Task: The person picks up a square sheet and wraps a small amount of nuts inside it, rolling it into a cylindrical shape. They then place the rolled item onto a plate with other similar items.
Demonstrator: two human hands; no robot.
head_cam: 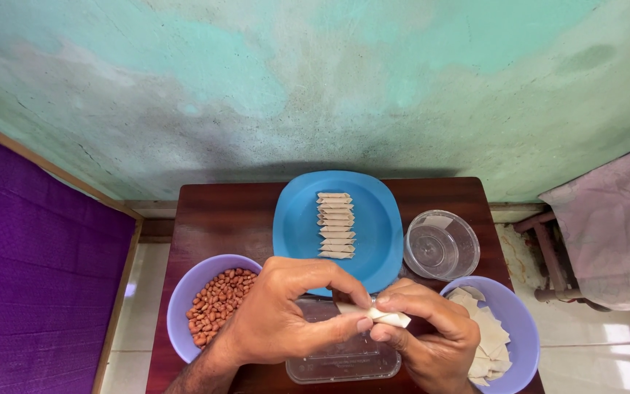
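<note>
Both hands (370, 321) pinched shut on small pastry roll (386, 317), over clear tray (344, 361), bowls flanking closely

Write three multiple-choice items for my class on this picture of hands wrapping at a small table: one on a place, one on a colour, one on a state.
1. Where does the bowl of peanuts stand?
A. on the left side of the table
B. on the blue plate
C. on the floor

2. What colour is the plate that holds the row of finished rolls?
A. purple
B. blue
C. white

3. In what state is the small wrapper roll?
A. lying loose on the plate
B. pinched between both hands
C. dropped in the peanut bowl

Answers: 1 A, the purple bowl sits at the left edge of the table. 2 B, the plate under the rolls is plainly blue. 3 B, the left hand and the right hand both grip it with their fingertips.
</note>
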